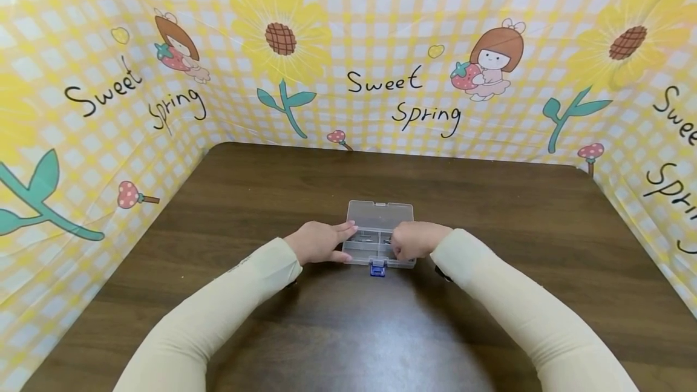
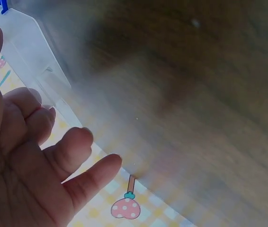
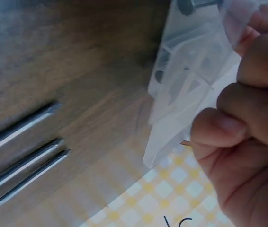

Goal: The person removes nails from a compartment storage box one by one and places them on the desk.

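A clear plastic divided box (image 1: 362,254) with a blue latch (image 1: 377,269) lies on the table, its lid (image 1: 381,215) folded back. Thin metal nails (image 1: 363,238) lie in its back left compartment. My left hand (image 1: 321,242) rests at the box's left side, fingers straight and thumb at the front corner. Over the right compartments, my right hand (image 1: 418,239) curls down with its fingertips inside. In the right wrist view, a nail (image 3: 198,4) runs up to the fingertips, which are partly hidden behind a clear wall.
Three loose nails (image 3: 22,170) lie on the wooden table (image 3: 86,66) beside the box in the right wrist view; in the head view they do not show. A yellow checked cloth (image 1: 381,35) with printed flowers walls the table on the back and both sides.
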A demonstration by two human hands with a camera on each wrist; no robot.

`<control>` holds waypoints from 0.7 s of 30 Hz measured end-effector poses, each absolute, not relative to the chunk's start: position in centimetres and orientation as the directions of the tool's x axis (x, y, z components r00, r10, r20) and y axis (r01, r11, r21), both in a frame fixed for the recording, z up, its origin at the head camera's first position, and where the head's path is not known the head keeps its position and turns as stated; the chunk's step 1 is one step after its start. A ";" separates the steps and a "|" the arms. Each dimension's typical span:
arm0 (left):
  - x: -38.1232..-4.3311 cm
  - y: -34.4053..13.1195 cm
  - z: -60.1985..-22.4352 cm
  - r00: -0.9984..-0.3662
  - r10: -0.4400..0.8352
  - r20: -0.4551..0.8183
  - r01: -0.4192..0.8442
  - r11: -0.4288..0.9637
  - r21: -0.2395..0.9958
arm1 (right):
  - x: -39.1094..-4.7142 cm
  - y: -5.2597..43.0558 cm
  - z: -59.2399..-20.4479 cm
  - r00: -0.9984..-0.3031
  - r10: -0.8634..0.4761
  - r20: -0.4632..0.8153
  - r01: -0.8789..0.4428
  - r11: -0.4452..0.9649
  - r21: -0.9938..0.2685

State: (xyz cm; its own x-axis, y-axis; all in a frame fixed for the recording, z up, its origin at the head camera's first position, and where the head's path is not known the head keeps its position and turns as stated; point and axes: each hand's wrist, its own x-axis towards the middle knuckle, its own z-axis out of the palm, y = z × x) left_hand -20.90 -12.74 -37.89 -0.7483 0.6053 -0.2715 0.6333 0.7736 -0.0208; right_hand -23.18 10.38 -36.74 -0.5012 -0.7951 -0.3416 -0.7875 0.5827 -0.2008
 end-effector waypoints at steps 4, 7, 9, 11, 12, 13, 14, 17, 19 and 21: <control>-20.9 -12.8 -37.9 -0.745 0.609 -0.272 0.627 0.778 0.025 | -23.7 10.6 -36.8 -0.474 -0.811 -0.341 -0.781 0.567 -0.263; -20.9 -12.8 -38.0 -0.743 0.614 -0.268 0.629 0.776 0.033 | -24.0 10.8 -36.5 -0.467 -0.816 -0.341 -0.769 0.565 -0.299; -20.8 -12.9 -38.1 -0.744 0.617 -0.257 0.634 0.773 0.022 | -24.1 10.9 -36.2 -0.477 -0.811 -0.338 -0.751 0.576 -0.323; -20.8 -12.9 -38.1 -0.745 0.619 -0.247 0.637 0.771 0.010 | -24.3 10.9 -35.8 -0.486 -0.810 -0.330 -0.737 0.582 -0.343; -20.8 -13.0 -38.2 -0.746 0.621 -0.242 0.639 0.769 0.003 | -24.3 10.9 -35.6 -0.490 -0.808 -0.326 -0.733 0.585 -0.348; -20.8 -13.0 -38.2 -0.747 0.621 -0.238 0.640 0.769 -0.003 | -24.4 10.9 -35.5 -0.495 -0.805 -0.328 -0.725 0.591 -0.354; -20.8 -13.0 -38.2 -0.748 0.621 -0.236 0.640 0.769 -0.004 | -24.4 10.8 -35.3 -0.497 -0.803 -0.329 -0.723 0.593 -0.354; -20.8 -13.0 -38.2 -0.748 0.620 -0.237 0.639 0.769 -0.006 | -24.5 10.8 -35.0 -0.505 -0.792 -0.343 -0.714 0.606 -0.350; -20.8 -13.0 -38.2 -0.750 0.616 -0.242 0.635 0.772 -0.003 | -24.5 10.8 -34.8 -0.511 -0.786 -0.349 -0.709 0.615 -0.345; -20.8 -13.0 -38.1 -0.750 0.613 -0.246 0.633 0.774 0.000 | -24.5 11.0 -34.8 -0.518 -0.782 -0.347 -0.704 0.620 -0.347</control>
State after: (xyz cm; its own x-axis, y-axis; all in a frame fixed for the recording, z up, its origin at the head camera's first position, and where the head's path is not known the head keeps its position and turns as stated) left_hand -20.79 -12.96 -38.11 -0.7504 0.6134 -0.2462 0.6329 0.7743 0.0002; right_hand -24.48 10.97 -34.78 -0.5176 -0.7822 -0.3467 -0.7038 0.6197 -0.3474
